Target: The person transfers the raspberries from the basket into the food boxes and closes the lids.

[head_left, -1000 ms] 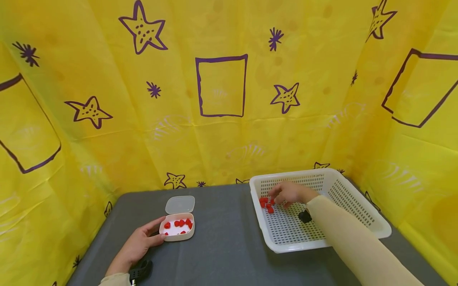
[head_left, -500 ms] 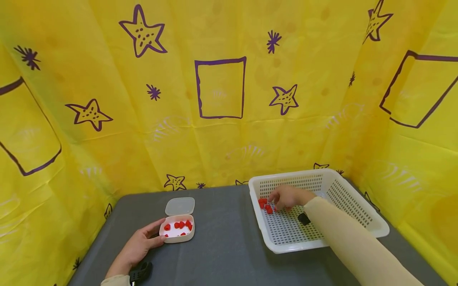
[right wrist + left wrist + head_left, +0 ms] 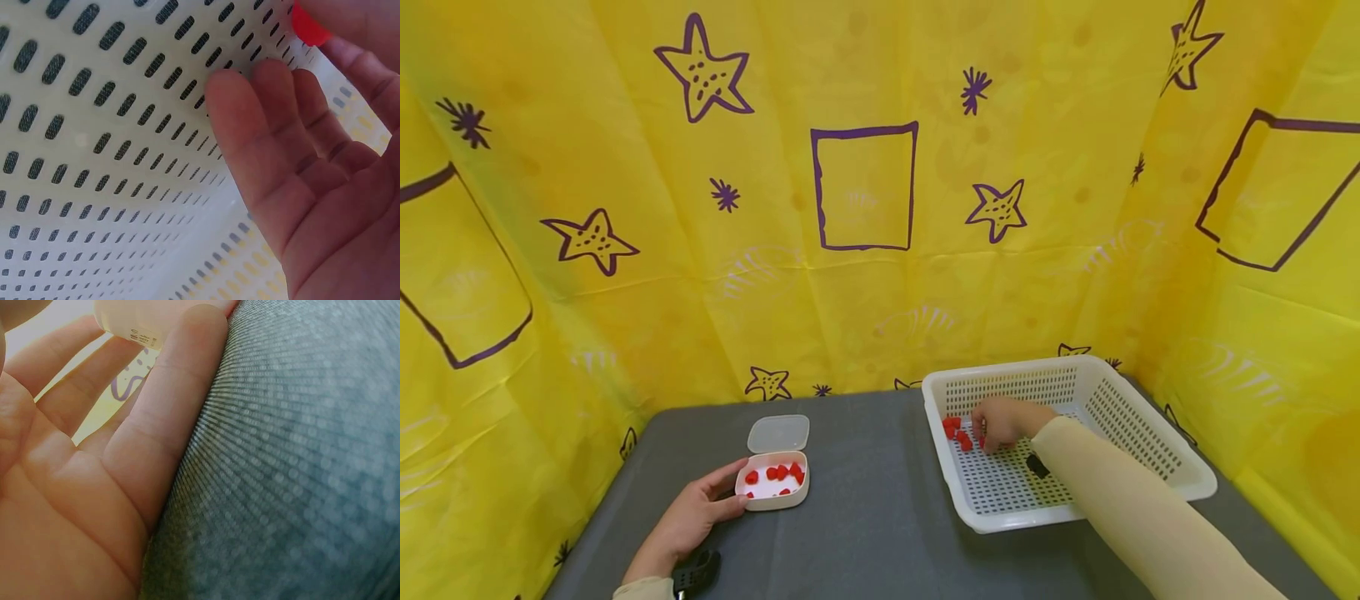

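My left hand (image 3: 695, 515) grips the left end of a small white box (image 3: 777, 502), thumb in front and fingers behind. Its hinged translucent lid (image 3: 778, 433) lies folded back. Several red raspberry-like pieces (image 3: 782, 472) lie inside. In the left wrist view, the fingers (image 3: 169, 394) touch the box's pale side (image 3: 128, 322). My right hand (image 3: 1003, 421) reaches down into a white perforated basket (image 3: 977, 517), low near its bottom. In the right wrist view, a red piece (image 3: 308, 26) is pinched at the fingertips; the other fingers (image 3: 237, 112) are bent.
More red pieces (image 3: 957, 433) lie by the basket's left wall. A black wrist strap (image 3: 1037, 465) shows below the right sleeve (image 3: 1120, 492). Grey cloth (image 3: 865, 500) covers the table, and a yellow patterned curtain (image 3: 865, 317) hangs behind and at both sides.
My right hand has shifted slightly right and lower in the basket, its fingers closing in on a red piece that moved away from the others. The left hand has stayed on the box.
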The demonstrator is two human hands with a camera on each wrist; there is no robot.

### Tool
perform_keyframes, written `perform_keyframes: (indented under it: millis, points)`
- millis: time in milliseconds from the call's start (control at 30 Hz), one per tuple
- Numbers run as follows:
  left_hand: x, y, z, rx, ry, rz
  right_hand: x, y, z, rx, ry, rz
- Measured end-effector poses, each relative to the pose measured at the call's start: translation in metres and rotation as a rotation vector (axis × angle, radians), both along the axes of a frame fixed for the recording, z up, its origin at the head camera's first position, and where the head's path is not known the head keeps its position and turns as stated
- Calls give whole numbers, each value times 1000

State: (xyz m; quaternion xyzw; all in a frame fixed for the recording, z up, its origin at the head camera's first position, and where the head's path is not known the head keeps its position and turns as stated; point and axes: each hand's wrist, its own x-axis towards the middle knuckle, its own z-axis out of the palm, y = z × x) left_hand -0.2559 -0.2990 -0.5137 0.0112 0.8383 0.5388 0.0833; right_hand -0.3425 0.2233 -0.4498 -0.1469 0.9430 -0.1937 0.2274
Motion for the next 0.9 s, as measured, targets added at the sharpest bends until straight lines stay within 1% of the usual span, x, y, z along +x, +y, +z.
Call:
perform_keyframes:
  millis: [167,300,400,467,533,633,700,767,833,900]
  points:
    - [1,0,0,3,-5,-2,-3,3,-4,10,5,4]
    - [0,0,-1,4,-11,-2,-10,10,-7,-7,12,-24]
    - [0,-1,-1,7,-4,-4,-13,17,-6,-60,16,-57]
    - [0,0,-1,12,-3,-2,-13,21,-1,-130,1,-82]
    - [0,0,-1,16,-4,1,-13,25,4,-255,-19,-120]
    - [1,0,0,21,-5,0,-16,28,14,-537,-90,-149]
    - [1,0,-1,26,-6,0,-19,26,23,-738,-145,-140]
    - [1,0,-1,27,-4,-1,-20,17,37,-896,-202,-104]
    - [2,0,0,29,-4,0,-20,2,53,-994,-230,-80]
    - [2,0,0,33,-3,1,-18,-19,69,-1048,-235,-65]
